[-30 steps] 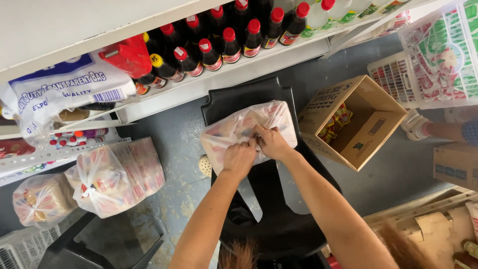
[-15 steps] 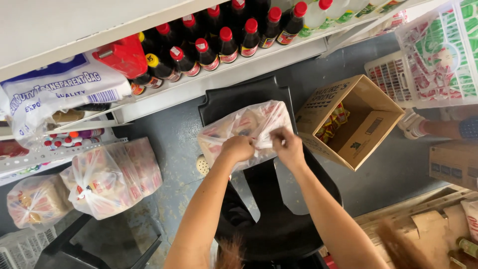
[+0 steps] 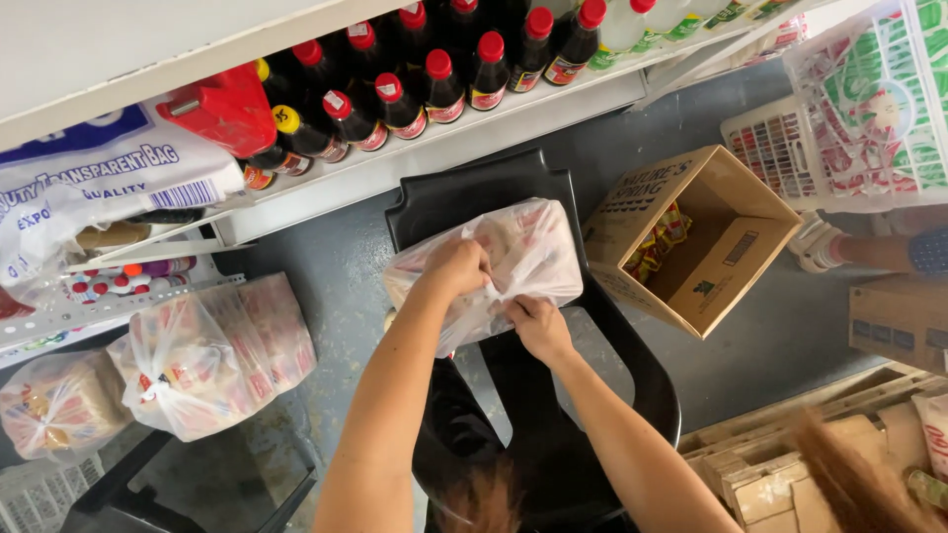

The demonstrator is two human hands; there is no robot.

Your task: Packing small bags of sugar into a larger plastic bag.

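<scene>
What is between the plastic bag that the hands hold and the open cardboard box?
In the head view, only the black chair's edge and a narrow strip of bare grey floor separate the plastic bag from the cardboard box.

Filled translucent plastic bag (image 3: 523, 259) beside open brown cardboard box (image 3: 691, 237).

Filled plastic bag (image 3: 523, 259) on chair (image 3: 632, 380), open carton (image 3: 691, 237) just right, 2 tied bags (image 3: 212, 355) left, bottles (image 3: 434, 84) on shelf behind
</scene>
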